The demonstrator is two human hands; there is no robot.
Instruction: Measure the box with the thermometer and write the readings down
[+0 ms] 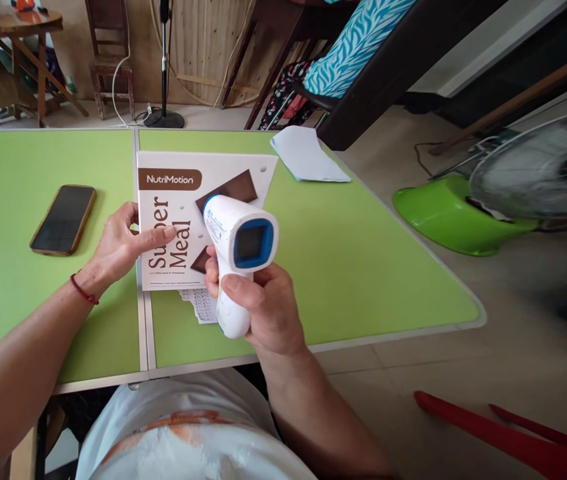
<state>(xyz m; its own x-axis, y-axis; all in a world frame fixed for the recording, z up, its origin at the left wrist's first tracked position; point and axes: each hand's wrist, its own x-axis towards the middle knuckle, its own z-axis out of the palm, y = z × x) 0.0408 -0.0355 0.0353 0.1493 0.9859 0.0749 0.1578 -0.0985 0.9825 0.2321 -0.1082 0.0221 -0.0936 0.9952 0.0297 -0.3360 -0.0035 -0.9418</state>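
The box (188, 207) is white with brown lettering (161, 207). In front of the box, the thermometer (228, 240) is white, blue-rimmed around a dark screen (251, 243). Left of the box, the phone (63, 220) is black, edged brown. Beneath the box is a green tabletop (363, 267); beyond it, turquoise-and-white striped cloth (351, 57).

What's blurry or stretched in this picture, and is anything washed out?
Head view: the fan at the right edge looks soft and stretched; head view: the big lettering on the white box reads clearly, but its smallest print is too tiny to make out; head view: the green table has a pale, washed-out sheen toward its left end.
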